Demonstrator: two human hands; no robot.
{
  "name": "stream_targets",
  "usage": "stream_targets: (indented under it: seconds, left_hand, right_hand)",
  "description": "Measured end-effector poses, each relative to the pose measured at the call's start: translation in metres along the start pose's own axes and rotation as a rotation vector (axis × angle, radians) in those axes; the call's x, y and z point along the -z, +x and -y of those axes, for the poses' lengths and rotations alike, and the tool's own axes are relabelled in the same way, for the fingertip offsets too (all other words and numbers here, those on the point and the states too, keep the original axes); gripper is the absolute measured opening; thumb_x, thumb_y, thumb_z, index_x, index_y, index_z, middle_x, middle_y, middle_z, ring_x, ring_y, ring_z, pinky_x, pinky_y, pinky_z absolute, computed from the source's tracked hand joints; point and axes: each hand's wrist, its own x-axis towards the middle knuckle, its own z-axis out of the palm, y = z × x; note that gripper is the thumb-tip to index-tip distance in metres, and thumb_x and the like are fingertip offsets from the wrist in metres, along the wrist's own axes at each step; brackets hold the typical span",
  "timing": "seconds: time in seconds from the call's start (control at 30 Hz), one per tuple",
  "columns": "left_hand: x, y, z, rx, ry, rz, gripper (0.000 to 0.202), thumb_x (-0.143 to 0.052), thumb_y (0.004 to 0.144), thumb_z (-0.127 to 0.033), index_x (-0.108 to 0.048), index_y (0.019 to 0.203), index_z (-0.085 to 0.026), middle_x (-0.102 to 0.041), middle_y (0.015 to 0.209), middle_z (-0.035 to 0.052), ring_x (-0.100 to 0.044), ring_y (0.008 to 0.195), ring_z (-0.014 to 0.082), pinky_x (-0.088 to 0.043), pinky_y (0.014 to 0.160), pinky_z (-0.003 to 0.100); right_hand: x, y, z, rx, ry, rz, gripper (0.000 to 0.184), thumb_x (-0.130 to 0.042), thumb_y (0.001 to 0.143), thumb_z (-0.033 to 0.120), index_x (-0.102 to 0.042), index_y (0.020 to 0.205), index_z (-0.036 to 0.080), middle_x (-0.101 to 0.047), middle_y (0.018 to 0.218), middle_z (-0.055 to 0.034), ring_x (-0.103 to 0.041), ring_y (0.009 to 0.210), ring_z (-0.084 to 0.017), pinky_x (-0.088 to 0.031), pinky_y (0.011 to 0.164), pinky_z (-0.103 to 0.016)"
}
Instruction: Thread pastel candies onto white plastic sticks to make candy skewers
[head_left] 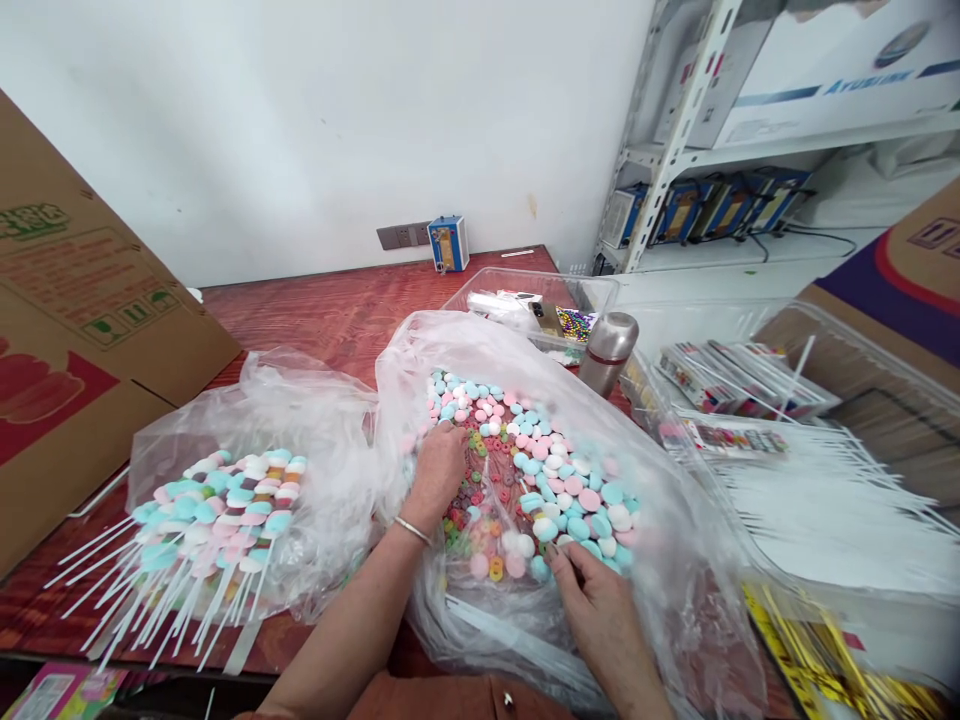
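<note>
A big clear plastic bag (480,350) lies open on the red wooden table (315,310), full of pastel pink, blue and white marshmallow candies (570,480) and small coloured ring candies (487,500). My left hand (439,470), with a bangle on the wrist, reaches into the bag with fingers curled down among the ring candies; what it grips is hidden. At the bag's near edge my right hand (592,600) pinches at the candies with its fingertips. Left of the bag lies a pile of finished candy skewers (217,520) on white sticks, on another plastic bag.
Cardboard boxes (82,330) stand at the left. A clear tray (547,300) of small items and a steel flask (607,350) sit behind the bag. At the right are white sticks (817,490) in clear trays, and a metal shelf (750,150) with boxes.
</note>
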Motion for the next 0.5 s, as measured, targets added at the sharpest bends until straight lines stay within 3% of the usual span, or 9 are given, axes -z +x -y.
stream_targets:
  seconds: [0.2, 0.33, 0.4, 0.5]
  left_hand:
    - [-0.010, 0.005, 0.001, 0.008, -0.143, -0.032, 0.010, -0.058, 0.080, -0.010, -0.063, 0.075, -0.017, -0.063, 0.090, 0.0088, -0.057, 0.093, 0.0233, -0.042, 0.085, 0.036]
    - [-0.007, -0.005, 0.001, 0.044, -0.299, -0.011, 0.006, -0.059, 0.081, -0.013, -0.063, 0.081, -0.017, -0.067, 0.080, 0.0045, -0.062, 0.078, 0.0182, -0.046, 0.074, 0.031]
    - [-0.005, -0.011, -0.004, 0.066, -0.446, 0.050, 0.006, -0.060, 0.082, -0.019, -0.064, 0.086, -0.017, -0.069, 0.077, 0.0028, -0.063, 0.070, 0.0155, -0.048, 0.066, 0.027]
    - [0.001, -0.018, -0.014, 0.164, -0.862, 0.207, 0.016, -0.066, 0.077, -0.025, -0.067, 0.090, -0.015, -0.072, 0.079, 0.0042, -0.065, 0.066, 0.0146, -0.050, 0.061, 0.025]
  right_hand:
    - [-0.001, 0.000, 0.004, 0.013, 0.012, 0.002, 0.042, -0.038, 0.088, 0.058, -0.040, 0.064, 0.023, -0.048, 0.059, 0.0019, -0.044, 0.058, -0.016, -0.029, 0.055, -0.025]
    - [-0.002, 0.004, 0.018, 0.038, 0.012, 0.000, 0.041, -0.038, 0.089, 0.055, -0.036, 0.064, 0.023, -0.043, 0.058, 0.0035, -0.041, 0.058, -0.015, -0.028, 0.056, -0.025]
    - [-0.003, 0.008, 0.026, 0.071, 0.009, 0.012, 0.038, -0.037, 0.090, 0.051, -0.036, 0.064, 0.023, -0.043, 0.058, 0.0037, -0.041, 0.058, -0.015, -0.028, 0.056, -0.025]
    - [-0.004, 0.013, 0.035, 0.094, 0.002, 0.021, 0.035, -0.038, 0.090, 0.047, -0.036, 0.064, 0.023, -0.044, 0.059, 0.0038, -0.042, 0.058, -0.015, -0.027, 0.057, -0.025]
